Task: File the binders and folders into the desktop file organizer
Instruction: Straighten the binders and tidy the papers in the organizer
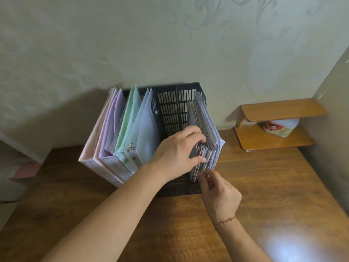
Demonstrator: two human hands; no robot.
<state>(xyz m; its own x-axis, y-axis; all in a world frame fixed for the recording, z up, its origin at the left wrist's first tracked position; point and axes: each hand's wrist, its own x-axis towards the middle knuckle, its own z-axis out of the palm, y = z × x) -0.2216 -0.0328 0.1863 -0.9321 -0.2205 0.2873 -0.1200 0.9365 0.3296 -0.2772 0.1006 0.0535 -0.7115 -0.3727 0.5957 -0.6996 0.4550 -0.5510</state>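
At the organizer's right slot, folders could splay.
Your left hand (179, 148) clamps the folder stack (205, 140); your right hand (217, 190) pinches its lower edges, and a loosened grip may spill them from the black file organizer (170, 106).

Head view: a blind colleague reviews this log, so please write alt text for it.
A person's left hand grips a bundle of grey and white folders standing in the right side of a black file organizer, while the right hand fingers their lower front edges. Pastel binders fill its left side; it stands on a wooden desk against a wall.
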